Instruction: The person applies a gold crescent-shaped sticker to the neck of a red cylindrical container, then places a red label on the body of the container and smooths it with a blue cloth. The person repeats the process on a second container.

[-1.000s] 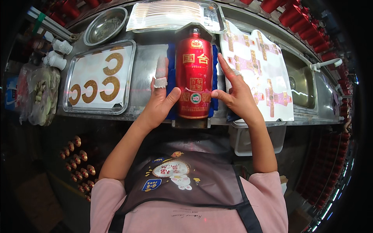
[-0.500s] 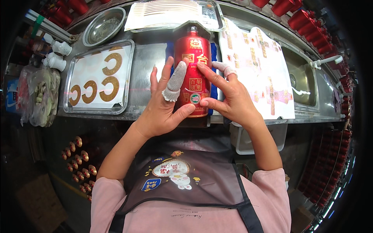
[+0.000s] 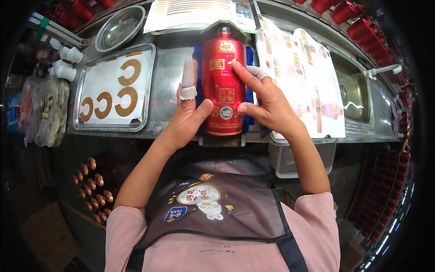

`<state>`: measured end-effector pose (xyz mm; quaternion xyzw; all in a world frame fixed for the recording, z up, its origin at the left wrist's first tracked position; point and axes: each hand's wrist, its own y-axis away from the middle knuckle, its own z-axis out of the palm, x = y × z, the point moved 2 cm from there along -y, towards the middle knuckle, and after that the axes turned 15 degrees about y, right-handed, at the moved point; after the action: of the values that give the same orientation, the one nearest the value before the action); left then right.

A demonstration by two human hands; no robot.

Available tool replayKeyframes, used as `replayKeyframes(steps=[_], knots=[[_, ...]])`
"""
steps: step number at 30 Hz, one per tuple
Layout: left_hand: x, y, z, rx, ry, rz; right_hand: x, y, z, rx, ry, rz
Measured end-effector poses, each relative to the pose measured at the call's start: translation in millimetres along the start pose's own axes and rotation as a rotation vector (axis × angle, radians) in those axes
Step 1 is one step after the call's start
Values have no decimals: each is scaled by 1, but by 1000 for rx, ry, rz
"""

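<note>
A red bottle (image 3: 222,80) with gold decals lies on its back, neck pointing away from me, in a holder lined with blue cloth. My left hand (image 3: 185,113) is open along the bottle's left side, fingers stretched out and thumb at the lower edge; a pale knitted finger cover (image 3: 189,84) is on one finger. On the right, my right hand (image 3: 271,102) spreads its fingers over the bottle. Its index fingertip covers part of the upper gold lettering, and its thumb touches near the round green-and-white label (image 3: 226,113). Another covered finger bends by the bottle's right side.
A metal tray (image 3: 152,86) with gold C-shaped decals on white paper stands at left, a steel bowl (image 3: 119,29) behind it. Decal sheets (image 3: 297,90) cover the counter at right, before a sink (image 3: 353,93). A striped sheet (image 3: 190,16) lies on the back tray.
My left hand has drawn back from the bottle's front to its left side, its covered finger now upright. The right index finger has moved slightly up the lettering.
</note>
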<state>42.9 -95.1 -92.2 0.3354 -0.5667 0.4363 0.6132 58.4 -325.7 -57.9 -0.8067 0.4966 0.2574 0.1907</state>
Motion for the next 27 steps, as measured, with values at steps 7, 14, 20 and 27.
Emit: replayKeyframes(steps=[7, 14, 20, 27], knots=[[6, 3, -1, -64, -127, 34, 1, 4, -1, -24, 50, -2], [10, 2, -8, -31, -220, 99, -4, 7, -3, 8, 18, 13], [17, 1, -3, -172, -484, 293, -7, 14, -3, 67, 72, -52], [19, -3, -2, -168, -475, 299, -3, 8, 2, 51, 91, -31]])
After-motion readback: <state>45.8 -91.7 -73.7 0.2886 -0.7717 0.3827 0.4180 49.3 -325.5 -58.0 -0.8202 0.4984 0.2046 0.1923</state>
